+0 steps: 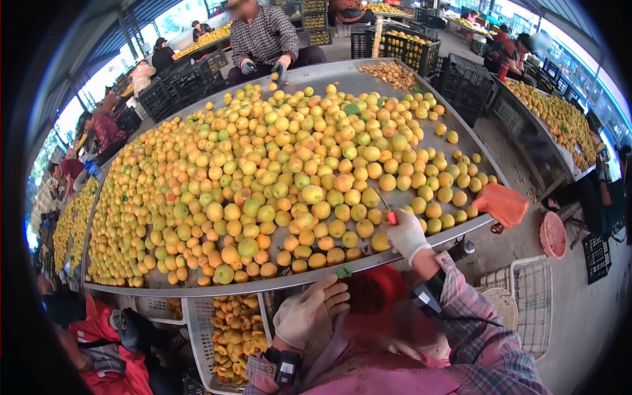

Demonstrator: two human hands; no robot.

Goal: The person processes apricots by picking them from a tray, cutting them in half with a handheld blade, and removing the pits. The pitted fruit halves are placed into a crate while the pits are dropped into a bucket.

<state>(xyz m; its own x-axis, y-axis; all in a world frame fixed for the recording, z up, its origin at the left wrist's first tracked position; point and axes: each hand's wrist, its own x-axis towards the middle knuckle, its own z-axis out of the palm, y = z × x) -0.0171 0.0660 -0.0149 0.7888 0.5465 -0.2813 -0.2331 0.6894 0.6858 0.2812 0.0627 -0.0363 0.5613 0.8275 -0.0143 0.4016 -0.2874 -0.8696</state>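
A metal table (309, 279) bears a broad heap of yellow-orange fruit (263, 178), some of it greenish. My right hand (408, 236), in a white glove, is closed round a small tool with a red handle (393, 218) and a thin blade, over the fruit at the table's near edge. My left hand (309, 311), gloved too, is just off the near edge with its fingers apart and palm turned inward. A green leaf (345, 270) is by its fingertips; whether they touch it is unclear. Below is a red basin (378, 289) with dark contents.
A white crate (191, 329) of halved fruit stands below left. An orange bag (501, 205) lies on the right table corner. Across the table a person (263, 36) in dark gloves handles fruit. Right stand a pink basket (553, 235) and an off-white crate (532, 306); a person in red (118, 349) is lower left.
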